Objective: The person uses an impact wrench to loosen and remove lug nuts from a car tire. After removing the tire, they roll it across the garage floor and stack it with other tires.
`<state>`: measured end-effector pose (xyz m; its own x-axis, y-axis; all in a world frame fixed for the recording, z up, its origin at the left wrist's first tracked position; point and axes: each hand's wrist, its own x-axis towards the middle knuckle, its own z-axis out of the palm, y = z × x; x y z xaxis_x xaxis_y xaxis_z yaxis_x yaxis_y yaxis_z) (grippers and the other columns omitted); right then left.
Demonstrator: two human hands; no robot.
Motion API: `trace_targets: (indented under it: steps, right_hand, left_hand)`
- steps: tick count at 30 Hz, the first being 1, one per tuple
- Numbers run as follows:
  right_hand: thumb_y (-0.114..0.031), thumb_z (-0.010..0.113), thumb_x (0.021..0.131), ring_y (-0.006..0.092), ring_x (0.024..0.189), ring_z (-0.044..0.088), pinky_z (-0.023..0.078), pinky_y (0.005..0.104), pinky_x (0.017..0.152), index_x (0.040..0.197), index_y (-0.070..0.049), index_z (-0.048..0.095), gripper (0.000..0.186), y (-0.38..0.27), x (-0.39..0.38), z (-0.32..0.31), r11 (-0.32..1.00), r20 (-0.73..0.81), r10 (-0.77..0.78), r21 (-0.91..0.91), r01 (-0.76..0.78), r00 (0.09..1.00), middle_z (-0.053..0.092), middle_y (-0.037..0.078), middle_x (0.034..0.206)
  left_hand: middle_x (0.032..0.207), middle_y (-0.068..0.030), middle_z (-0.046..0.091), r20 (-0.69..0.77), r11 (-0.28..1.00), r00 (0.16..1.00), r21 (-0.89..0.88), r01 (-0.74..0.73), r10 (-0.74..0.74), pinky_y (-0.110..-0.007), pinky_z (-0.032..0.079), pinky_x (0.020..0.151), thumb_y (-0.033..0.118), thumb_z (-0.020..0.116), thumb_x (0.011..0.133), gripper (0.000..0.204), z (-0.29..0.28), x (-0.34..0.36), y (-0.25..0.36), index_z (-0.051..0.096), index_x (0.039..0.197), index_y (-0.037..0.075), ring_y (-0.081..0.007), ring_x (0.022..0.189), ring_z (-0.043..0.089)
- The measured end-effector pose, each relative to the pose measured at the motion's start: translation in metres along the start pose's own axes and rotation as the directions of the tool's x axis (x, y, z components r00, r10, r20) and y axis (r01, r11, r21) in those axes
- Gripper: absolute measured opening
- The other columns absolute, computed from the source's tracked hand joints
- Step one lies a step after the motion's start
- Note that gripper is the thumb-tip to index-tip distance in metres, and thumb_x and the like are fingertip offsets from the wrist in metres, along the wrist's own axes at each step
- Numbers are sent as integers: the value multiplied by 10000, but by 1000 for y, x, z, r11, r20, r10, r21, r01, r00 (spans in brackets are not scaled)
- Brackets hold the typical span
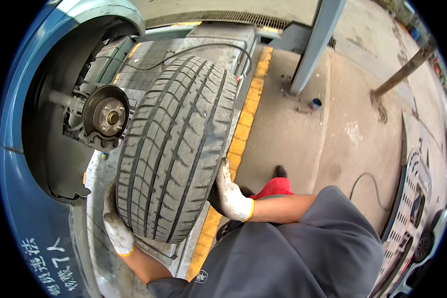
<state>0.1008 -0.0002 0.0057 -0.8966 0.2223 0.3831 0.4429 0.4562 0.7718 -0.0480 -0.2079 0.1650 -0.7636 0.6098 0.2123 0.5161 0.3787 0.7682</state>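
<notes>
A worn black car tyre (176, 149) stands between my hands, its grooved tread facing me. My left hand (116, 226), in a dirty white knit glove, presses against the tyre's left sidewall; part of its fingers is hidden behind the tyre. On the opposite sidewall my right hand (231, 193), gloved the same way, grips the tyre low down. To the left, a bare wheel hub with a rusty brake disc (107, 117) sits inside the open wheel arch of a blue vehicle (17, 193). The tyre is beside the hub, apart from the wheel arch.
A thin black hose (203, 46) curves behind the tyre. A yellow painted strip (248, 114) edges the lift bed. Further right stand a blue-grey post (318, 44), a small blue can (315, 104) and a rusty pole (402, 69). A perforated pale panel (407, 203) lies at far right.
</notes>
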Motion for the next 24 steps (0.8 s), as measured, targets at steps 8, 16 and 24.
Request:
trace_targets:
  steps: [8,16,24]
  right_hand:
    - [-123,307,1073,326,976,525,451,361,934,1489,105,162,496,-13,-66,-27,-257,-14,132,965,48,991,489,239,1180]
    - [-296,247,1096,244,838,508,442,341,801,1135,20,508,412,-31,-64,-41,-962,77,-250,96,-257,965,502,108,923]
    - [-214,270,1086,261,824,513,436,358,761,1124,34,516,351,-32,-75,-40,-949,9,-73,306,-72,997,509,118,906]
  left_hand:
    - [1457,-218,446,-212,977,954,-47,207,-212,-423,258,1158,776,157,927,1030,-34,-42,-14,387,1433,-91,-309,1363,409]
    - [1469,-210,444,-537,854,828,345,391,-162,-402,237,1180,652,95,1001,914,-67,-72,-57,373,1445,-96,-285,1368,406]
    - [1468,-212,445,-643,844,756,337,418,-117,-392,246,1173,647,117,1003,904,-74,-86,-54,365,1447,-100,-284,1370,407]
